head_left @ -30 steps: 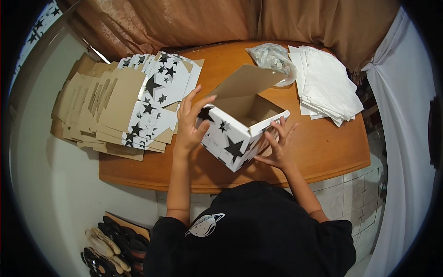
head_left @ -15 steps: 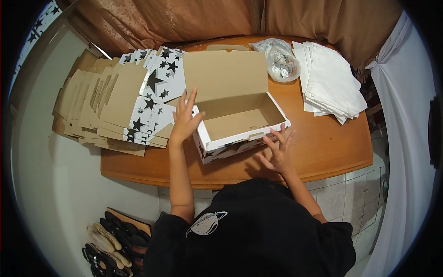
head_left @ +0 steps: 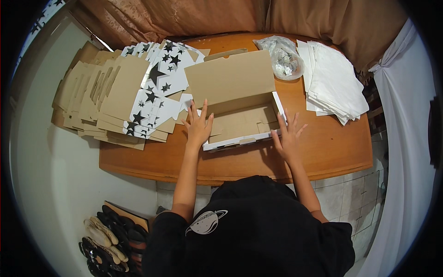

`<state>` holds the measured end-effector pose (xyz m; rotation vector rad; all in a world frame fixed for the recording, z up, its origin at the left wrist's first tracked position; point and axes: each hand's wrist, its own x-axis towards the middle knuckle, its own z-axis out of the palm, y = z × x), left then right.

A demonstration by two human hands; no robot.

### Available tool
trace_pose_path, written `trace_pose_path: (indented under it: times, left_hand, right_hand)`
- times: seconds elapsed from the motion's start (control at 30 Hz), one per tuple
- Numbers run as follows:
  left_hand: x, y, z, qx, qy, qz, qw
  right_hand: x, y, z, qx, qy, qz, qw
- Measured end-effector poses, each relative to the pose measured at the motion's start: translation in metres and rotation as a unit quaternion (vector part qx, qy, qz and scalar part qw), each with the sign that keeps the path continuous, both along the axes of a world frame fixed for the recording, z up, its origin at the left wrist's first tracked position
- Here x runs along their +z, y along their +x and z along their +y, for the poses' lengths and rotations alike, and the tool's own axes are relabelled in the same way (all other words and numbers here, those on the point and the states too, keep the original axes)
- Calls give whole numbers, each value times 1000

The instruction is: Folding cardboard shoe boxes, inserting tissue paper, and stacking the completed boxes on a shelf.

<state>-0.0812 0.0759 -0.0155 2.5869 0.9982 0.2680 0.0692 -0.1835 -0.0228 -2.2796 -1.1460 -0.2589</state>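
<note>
A white cardboard box with black stars (head_left: pixel 240 124) is sitting open near the front middle of the round brown wooden table (head_left: pixel 323 152), and its brown lid flap is standing up at the back. The left hand (head_left: pixel 198 127) is lying flat with its fingers spread apart, pressing on the left end of the box and holding nothing. The right hand (head_left: pixel 288 136) is also lying flat with fingers spread, touching the right front corner of the box and the table beside it, and holding nothing. To the left, a big pile of flat, unfolded brown and star-printed cardboard sheets (head_left: pixel 120 97) is lying on the table. At the back right, a stack of white paper sheets (head_left: pixel 334 85) is resting, and a crinkly clear plastic bag (head_left: pixel 281 57) is sitting just beside it. Down on the floor at the left, some shoes (head_left: pixel 108 237) are lying together.
</note>
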Motion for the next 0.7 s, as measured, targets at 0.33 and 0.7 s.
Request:
trace_pose_path:
  times: [0.33, 0.7]
  left_hand:
    - [-3, 5, 6, -9, 62, 41, 997]
    - [14, 55, -60, -91, 138, -5, 986]
  right_hand:
    - [3, 11, 23, -92, -236, 23, 967]
    - [5, 15, 13, -77, -77, 154, 982]
